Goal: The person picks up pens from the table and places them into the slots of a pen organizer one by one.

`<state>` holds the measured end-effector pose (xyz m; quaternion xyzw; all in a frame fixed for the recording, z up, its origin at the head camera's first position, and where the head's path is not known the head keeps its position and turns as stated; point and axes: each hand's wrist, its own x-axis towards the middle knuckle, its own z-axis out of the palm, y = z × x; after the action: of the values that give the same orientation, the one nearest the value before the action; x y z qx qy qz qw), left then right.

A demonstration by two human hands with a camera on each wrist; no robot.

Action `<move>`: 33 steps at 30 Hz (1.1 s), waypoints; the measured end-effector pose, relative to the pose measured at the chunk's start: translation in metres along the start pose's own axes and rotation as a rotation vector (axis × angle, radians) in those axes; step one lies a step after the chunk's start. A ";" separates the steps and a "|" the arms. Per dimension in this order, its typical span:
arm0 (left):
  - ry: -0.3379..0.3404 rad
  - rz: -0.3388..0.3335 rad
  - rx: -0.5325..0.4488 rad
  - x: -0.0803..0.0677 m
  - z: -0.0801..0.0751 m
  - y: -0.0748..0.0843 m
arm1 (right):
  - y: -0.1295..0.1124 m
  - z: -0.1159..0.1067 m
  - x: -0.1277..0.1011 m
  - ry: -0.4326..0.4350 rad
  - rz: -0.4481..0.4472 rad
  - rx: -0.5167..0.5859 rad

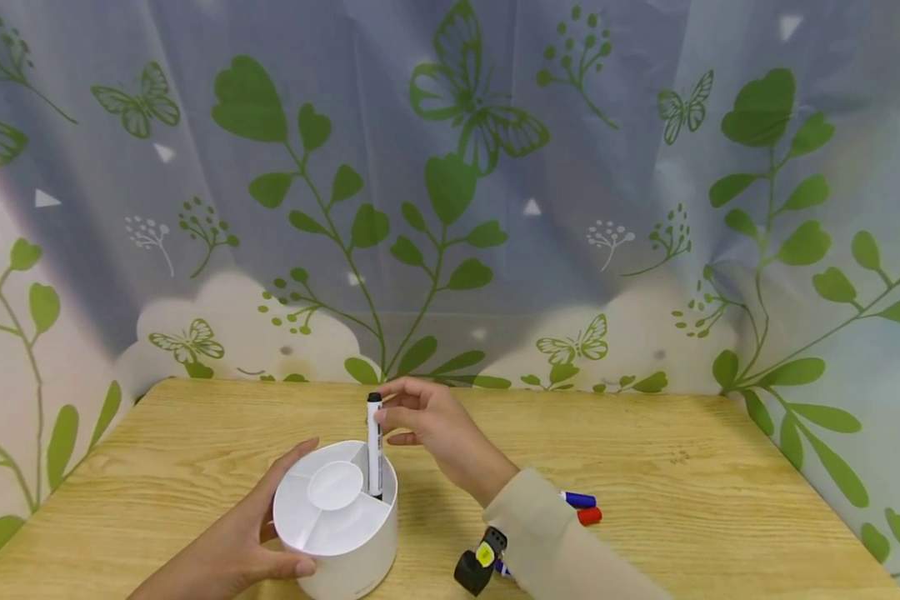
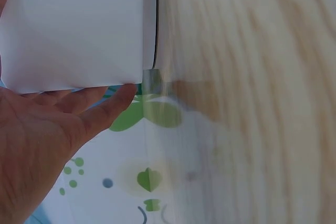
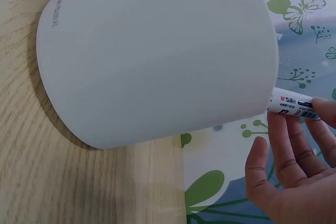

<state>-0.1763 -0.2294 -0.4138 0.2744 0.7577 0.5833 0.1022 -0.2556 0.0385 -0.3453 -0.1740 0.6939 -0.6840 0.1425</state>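
- In the lower centre of the head view a round white organiser [image 1: 335, 521] stands on the wooden counter [image 1: 682, 467]. Thin walls split it into compartments around a small round middle cup.
- The left hand [image 1: 247, 542] grasps the organiser from the lower left of the frame: the thumb lies against the near rim and the fingers curl round the far left wall. In the left wrist view the palm [image 2: 37, 140] and a finger press flat on the white wall [image 2: 73, 30].
- The right hand [image 1: 427, 421], just above and right of the organiser, has its grip pinched on the upper part of a white marker with a black cap [image 1: 374, 442].
- The marker stands upright, its lower end inside the compartment at the organiser's right rear edge. In the right wrist view its labelled barrel [image 3: 294, 104] sticks out past the organiser's rim between the fingertips [image 3: 325, 109].
- Right of the right sleeve [image 1: 555, 542], a blue marker [image 1: 579, 500] and a red marker [image 1: 588, 517] lie side by side on the counter, partly hidden by the arm.
- A wrist-worn black device [image 1: 480, 562] shows at the bottom centre.
- A curtain printed with green leaves and butterflies [image 1: 450, 167] fills the upper part of the frame.
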 end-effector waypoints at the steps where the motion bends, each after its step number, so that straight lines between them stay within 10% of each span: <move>1: 0.003 -0.002 0.007 0.000 0.000 0.000 | 0.000 0.001 0.000 0.001 0.003 -0.005; 33: 0.021 0.008 0.039 0.000 0.001 0.001 | 0.011 0.015 -0.008 0.012 0.039 -0.061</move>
<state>-0.1754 -0.2281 -0.4130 0.2732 0.7689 0.5715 0.0866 -0.2418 0.0284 -0.3571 -0.1606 0.7184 -0.6607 0.1466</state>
